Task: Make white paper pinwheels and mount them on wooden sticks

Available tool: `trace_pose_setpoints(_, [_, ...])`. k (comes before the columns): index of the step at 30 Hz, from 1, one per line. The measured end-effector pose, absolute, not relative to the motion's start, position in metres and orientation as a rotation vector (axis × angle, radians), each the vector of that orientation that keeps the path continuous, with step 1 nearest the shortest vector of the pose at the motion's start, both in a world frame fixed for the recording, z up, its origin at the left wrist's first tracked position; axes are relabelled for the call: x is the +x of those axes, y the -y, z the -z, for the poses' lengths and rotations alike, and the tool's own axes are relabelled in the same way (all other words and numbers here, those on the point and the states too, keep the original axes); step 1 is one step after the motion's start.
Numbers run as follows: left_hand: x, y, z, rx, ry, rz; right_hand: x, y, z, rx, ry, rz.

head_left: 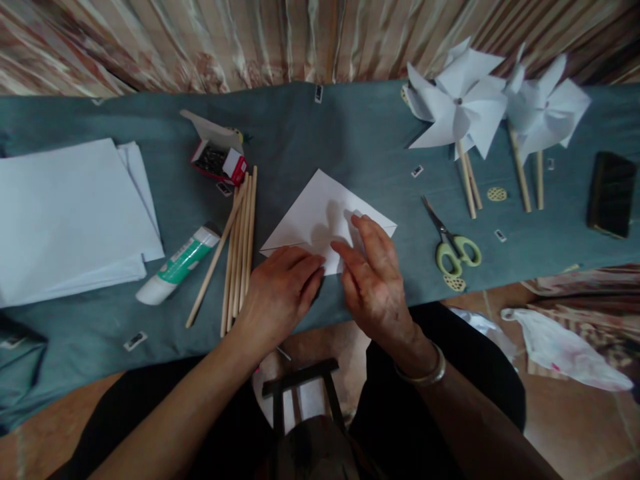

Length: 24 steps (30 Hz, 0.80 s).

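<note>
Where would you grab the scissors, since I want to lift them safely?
Take the scissors by the green loop handles, coming from the table's near edge: the handles point toward the person, while the closed blades point away, toward the pinwheels.

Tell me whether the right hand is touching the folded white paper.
Touching. The head view shows the right hand lying flat on the folded white paper, its fingers pressed on the sheet with no gap; the left hand presses its near edge too.

Left hand (280,290) and right hand (373,280) pressing folded white paper (325,213), wooden sticks (240,247) beside
</note>
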State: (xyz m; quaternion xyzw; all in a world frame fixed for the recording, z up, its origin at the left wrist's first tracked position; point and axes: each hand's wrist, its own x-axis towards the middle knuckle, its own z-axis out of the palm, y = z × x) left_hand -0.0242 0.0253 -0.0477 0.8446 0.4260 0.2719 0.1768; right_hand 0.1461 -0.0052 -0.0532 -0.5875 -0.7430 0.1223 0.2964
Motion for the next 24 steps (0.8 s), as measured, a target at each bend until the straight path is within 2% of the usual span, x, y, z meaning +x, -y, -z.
trace_pose_setpoints(13, [-0.024, -0.025, 0.049, 2.404, -1.210, -0.690, 0.142, 0.004, 0.063, -1.564, 2.105, -0.192])
trace_pose_setpoints(21, [-0.024, -0.024, 0.051, 2.436, -1.207, -0.675, 0.160, -0.004, 0.049, -1.537, 1.989, -0.514])
trace_pose_setpoints(24, [-0.024, -0.023, 0.050, 2.435, -1.203, -0.670, 0.168, -0.013, 0.045, -1.632, 1.970, -0.466])
